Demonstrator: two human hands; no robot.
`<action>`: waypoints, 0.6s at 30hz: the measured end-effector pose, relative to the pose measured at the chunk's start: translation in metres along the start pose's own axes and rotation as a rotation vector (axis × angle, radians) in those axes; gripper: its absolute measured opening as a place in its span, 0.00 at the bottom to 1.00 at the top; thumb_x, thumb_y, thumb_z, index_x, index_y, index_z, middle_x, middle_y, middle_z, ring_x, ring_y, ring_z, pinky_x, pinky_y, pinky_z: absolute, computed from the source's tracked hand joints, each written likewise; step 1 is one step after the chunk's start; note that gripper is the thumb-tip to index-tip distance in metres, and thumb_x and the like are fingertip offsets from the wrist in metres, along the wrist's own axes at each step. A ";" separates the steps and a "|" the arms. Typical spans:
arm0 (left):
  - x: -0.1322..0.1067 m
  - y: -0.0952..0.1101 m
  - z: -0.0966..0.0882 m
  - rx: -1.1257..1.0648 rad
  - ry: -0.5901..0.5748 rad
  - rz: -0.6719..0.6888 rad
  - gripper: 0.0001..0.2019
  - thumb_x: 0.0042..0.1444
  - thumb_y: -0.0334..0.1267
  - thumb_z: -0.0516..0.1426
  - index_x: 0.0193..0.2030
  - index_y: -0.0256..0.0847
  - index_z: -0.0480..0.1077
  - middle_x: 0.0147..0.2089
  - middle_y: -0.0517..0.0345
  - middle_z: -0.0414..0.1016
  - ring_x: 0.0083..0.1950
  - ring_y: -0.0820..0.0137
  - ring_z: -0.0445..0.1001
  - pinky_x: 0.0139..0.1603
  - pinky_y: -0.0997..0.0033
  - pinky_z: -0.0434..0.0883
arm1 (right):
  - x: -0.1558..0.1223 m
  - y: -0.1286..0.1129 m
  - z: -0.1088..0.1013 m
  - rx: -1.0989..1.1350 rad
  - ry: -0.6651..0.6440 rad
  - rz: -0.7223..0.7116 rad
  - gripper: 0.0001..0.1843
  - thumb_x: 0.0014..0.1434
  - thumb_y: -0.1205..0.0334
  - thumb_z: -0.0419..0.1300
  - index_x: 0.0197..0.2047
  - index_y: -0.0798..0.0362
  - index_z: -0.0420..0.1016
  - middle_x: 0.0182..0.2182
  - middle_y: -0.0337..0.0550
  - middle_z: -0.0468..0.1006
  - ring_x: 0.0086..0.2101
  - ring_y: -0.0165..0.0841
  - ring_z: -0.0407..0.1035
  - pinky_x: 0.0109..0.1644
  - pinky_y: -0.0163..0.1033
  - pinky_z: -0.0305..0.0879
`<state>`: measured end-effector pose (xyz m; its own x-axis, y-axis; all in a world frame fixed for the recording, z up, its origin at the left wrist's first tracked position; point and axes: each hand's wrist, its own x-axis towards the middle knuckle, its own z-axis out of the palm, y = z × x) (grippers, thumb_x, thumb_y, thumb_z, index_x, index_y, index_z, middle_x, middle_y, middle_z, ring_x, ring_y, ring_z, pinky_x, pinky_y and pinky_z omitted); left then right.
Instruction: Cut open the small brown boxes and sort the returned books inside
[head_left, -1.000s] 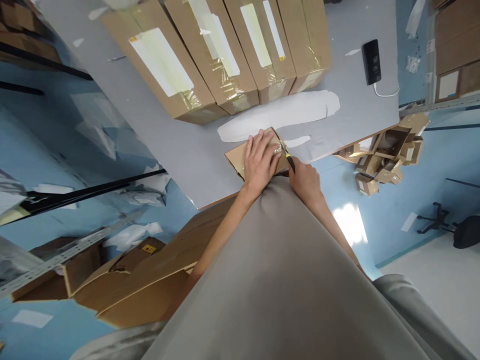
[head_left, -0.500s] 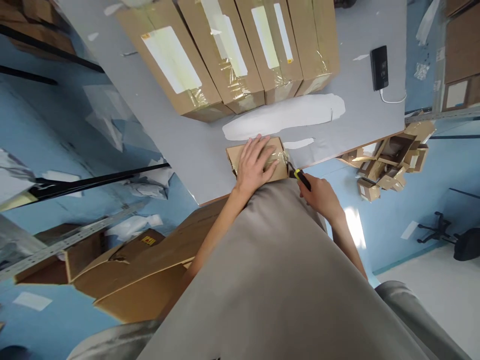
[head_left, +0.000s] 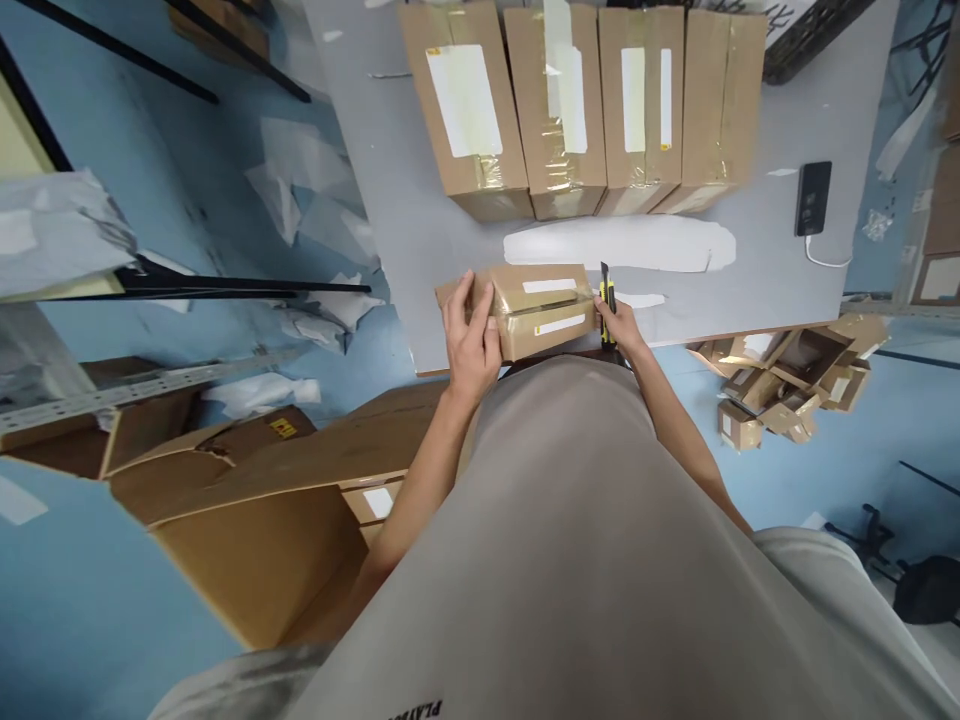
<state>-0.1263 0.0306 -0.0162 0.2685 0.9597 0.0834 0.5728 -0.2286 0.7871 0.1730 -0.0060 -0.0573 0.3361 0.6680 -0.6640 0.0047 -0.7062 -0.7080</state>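
Observation:
At the near edge of the table, a small cardboard box [head_left: 555, 310] is tilted, showing clear tape, two white label strips and a dark line between them. My left hand [head_left: 472, 345] grips its left end, fingers over the top. In my right hand [head_left: 621, 325] is a yellow and black utility knife [head_left: 607, 285], pointing away from me beside the box's right end. The fingertips of that hand are at the box's right edge; whether they press on it I cannot tell.
Several taped cardboard boxes [head_left: 555, 110] stand in a row at the back of the grey table [head_left: 420, 240], with a white patch [head_left: 622, 243] before them. A phone [head_left: 813, 198] with a cable lies right. A large open carton [head_left: 247, 540] stands lower left; small boxes [head_left: 795, 370] lie right.
The small box has been turned and tilted, showing its labelled face. My left hand has shifted from flat on top to its left end. The knife has swung away from the box's edge. The view has shifted.

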 end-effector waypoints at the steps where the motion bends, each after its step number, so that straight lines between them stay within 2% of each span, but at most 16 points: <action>1: -0.005 0.002 0.000 -0.010 0.038 -0.029 0.33 0.80 0.61 0.46 0.82 0.50 0.70 0.85 0.44 0.63 0.87 0.48 0.60 0.88 0.40 0.57 | -0.005 -0.002 0.000 -0.033 0.003 -0.032 0.27 0.72 0.35 0.65 0.33 0.47 0.68 0.28 0.35 0.70 0.33 0.33 0.68 0.39 0.37 0.72; 4: -0.013 0.006 0.003 -0.076 0.115 -0.093 0.31 0.82 0.58 0.46 0.81 0.52 0.70 0.82 0.45 0.67 0.85 0.52 0.65 0.86 0.46 0.62 | -0.017 -0.010 -0.007 -0.175 0.057 -0.108 0.28 0.73 0.31 0.60 0.34 0.47 0.68 0.29 0.36 0.71 0.34 0.34 0.68 0.41 0.38 0.71; 6: -0.014 0.002 0.009 -0.134 0.127 -0.129 0.29 0.82 0.57 0.47 0.81 0.54 0.71 0.81 0.46 0.69 0.84 0.54 0.66 0.86 0.48 0.63 | -0.023 -0.016 -0.015 -0.289 0.112 -0.154 0.29 0.75 0.31 0.56 0.35 0.47 0.69 0.30 0.38 0.73 0.36 0.36 0.69 0.43 0.39 0.71; 12: -0.008 -0.021 0.042 -0.330 0.041 -0.298 0.27 0.78 0.53 0.55 0.78 0.52 0.74 0.76 0.44 0.74 0.76 0.57 0.76 0.81 0.52 0.71 | -0.037 -0.037 -0.040 -0.542 0.248 -0.234 0.29 0.79 0.35 0.49 0.45 0.49 0.79 0.37 0.48 0.83 0.43 0.46 0.76 0.51 0.45 0.72; 15: -0.004 -0.026 0.058 -0.409 -0.009 -0.362 0.27 0.75 0.52 0.59 0.76 0.49 0.75 0.74 0.41 0.76 0.70 0.57 0.81 0.75 0.51 0.76 | -0.040 -0.043 -0.049 -0.593 0.270 -0.223 0.28 0.79 0.37 0.49 0.50 0.51 0.80 0.41 0.52 0.85 0.46 0.50 0.78 0.54 0.47 0.71; 18: -0.001 -0.027 0.067 -0.427 -0.026 -0.370 0.26 0.74 0.51 0.59 0.75 0.48 0.76 0.73 0.40 0.77 0.67 0.57 0.83 0.72 0.52 0.79 | -0.041 -0.043 -0.054 -0.601 0.266 -0.201 0.29 0.80 0.38 0.49 0.51 0.52 0.81 0.42 0.53 0.85 0.46 0.50 0.78 0.54 0.47 0.71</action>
<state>-0.0899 0.0253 -0.0780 0.1314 0.9578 -0.2557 0.2696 0.2137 0.9390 0.2098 -0.0157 0.0127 0.4934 0.7734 -0.3980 0.5873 -0.6338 -0.5035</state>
